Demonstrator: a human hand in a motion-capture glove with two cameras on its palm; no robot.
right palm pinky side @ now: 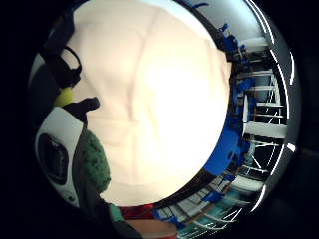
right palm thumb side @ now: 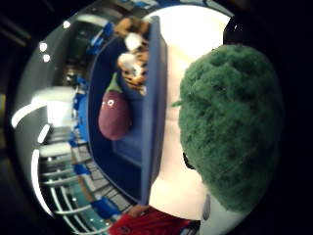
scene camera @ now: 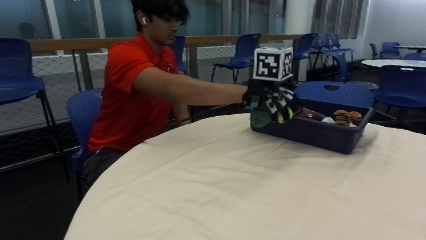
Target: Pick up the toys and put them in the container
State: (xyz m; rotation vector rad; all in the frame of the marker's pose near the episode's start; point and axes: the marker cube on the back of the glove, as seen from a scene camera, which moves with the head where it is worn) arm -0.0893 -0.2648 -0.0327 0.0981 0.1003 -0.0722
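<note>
My gloved right hand [scene camera: 268,101] is raised at the near left corner of the dark blue container [scene camera: 313,132] on the round table. Its fingers grip a fuzzy green plush toy [scene camera: 261,119], which hangs just at the container's rim. The same green toy [right palm thumb side: 230,127] fills much of the thumb side palm view, beside the container wall [right palm thumb side: 154,112]. Inside the container lie a purple eggplant toy [right palm thumb side: 113,115] and an orange striped tiger toy [right palm thumb side: 134,73], the tiger toy [scene camera: 347,117] showing at its far end. A patch of the green toy [right palm pinky side: 92,164] also shows in the little finger side view.
The round table wears a cream tablecloth [scene camera: 226,190], which fills the little finger side view as cloth [right palm pinky side: 159,99]. Blue chairs [scene camera: 239,52] and a railing stand behind. The person sits on a blue chair [scene camera: 81,112] at the table's far left edge.
</note>
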